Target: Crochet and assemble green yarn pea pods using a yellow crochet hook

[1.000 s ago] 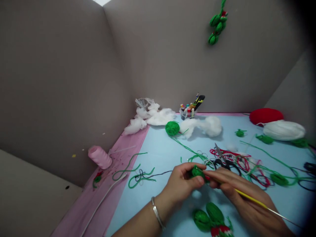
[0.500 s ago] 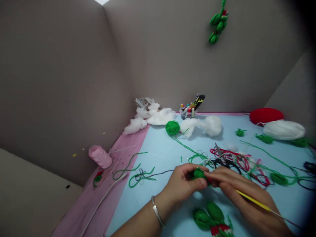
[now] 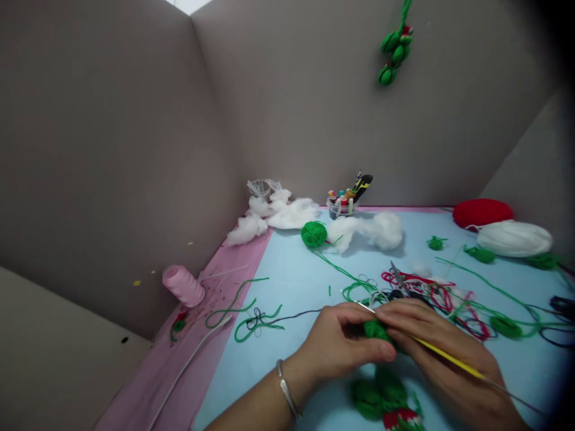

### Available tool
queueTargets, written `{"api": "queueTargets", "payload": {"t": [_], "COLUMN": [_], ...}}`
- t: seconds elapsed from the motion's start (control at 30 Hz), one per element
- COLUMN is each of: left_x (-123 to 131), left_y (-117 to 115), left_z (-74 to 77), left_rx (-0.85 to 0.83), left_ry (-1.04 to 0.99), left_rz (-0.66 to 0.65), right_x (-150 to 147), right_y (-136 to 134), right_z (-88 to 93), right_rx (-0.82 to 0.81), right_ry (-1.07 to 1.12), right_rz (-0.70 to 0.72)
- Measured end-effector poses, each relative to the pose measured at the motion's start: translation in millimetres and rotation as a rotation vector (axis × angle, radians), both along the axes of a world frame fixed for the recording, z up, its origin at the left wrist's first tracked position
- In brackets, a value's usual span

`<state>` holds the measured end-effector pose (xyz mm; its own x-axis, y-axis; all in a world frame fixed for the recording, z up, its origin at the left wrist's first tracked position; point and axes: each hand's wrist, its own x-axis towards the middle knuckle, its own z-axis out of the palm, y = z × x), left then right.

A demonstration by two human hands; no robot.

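My left hand (image 3: pixel 344 344), with a silver bracelet at the wrist, pinches a small green crocheted piece (image 3: pixel 376 330) between thumb and fingers. My right hand (image 3: pixel 442 347) is closed on a crochet hook with a yellow grip (image 3: pixel 449 358); its thin metal tip points left, just above the green piece. The right fingertips meet the piece and hide part of it. Below the hands, on the blue mat, lies a stuffed green crocheted piece (image 3: pixel 368 397) with red and white stitches at its lower end.
Behind my hands lie scissors (image 3: pixel 399 276) among tangled red and green yarn (image 3: pixel 442 293). A green yarn ball (image 3: pixel 313 233), white stuffing (image 3: pixel 387 230) and a tub of thread spools (image 3: pixel 342 206) stand farther back. Red yarn (image 3: pixel 483 213) and white yarn (image 3: pixel 514 238) lie right; a pink thread cone (image 3: pixel 183 285) left.
The hook's tip has come away from the green piece and now shows above it, pointing left. Both hands have shifted slightly, the left one to the right, and the green piece has turned.
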<state>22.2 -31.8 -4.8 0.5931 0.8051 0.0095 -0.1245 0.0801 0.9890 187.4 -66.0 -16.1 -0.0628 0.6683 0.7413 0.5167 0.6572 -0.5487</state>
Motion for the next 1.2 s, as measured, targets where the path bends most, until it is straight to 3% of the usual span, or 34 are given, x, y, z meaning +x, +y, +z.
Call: {"api": "queueTargets", "payload": {"t": [0.2, 0.33, 0.73, 0.97, 1.2], "left_x": [1.3, -0.7, 0.4, 1.7, 1.7], "left_y": [4.0, 7.0, 7.7, 5.7, 6.1], "left_z": [-2.8, -5.2, -8.3, -7.6, -12.4], "left_rx": [-0.216, -0.2, -0.267, -0.378, -0.444], "left_ry": [-0.093, -0.09, -0.063, -0.15, -0.242], "left_rz": [0.243, 0.317, 0.361, 0.348, 0.275], "right_x": [1.4, 0.3, 16.0, -1.3, 5.7], "right_y": [-6.4, -11.0, 2.8, -2.8, -1.8], "right_z": [-11.3, -17.6, -16.2, -23.2, -31.9], "right_rx": [-0.067, -0.098, 0.202, 0.057, 0.012], "right_ry": [0.038, -0.037, -0.376, -0.212, -0.234], "right_rz": [-0.182, -0.13, 0.133, 0.033, -0.017]}}
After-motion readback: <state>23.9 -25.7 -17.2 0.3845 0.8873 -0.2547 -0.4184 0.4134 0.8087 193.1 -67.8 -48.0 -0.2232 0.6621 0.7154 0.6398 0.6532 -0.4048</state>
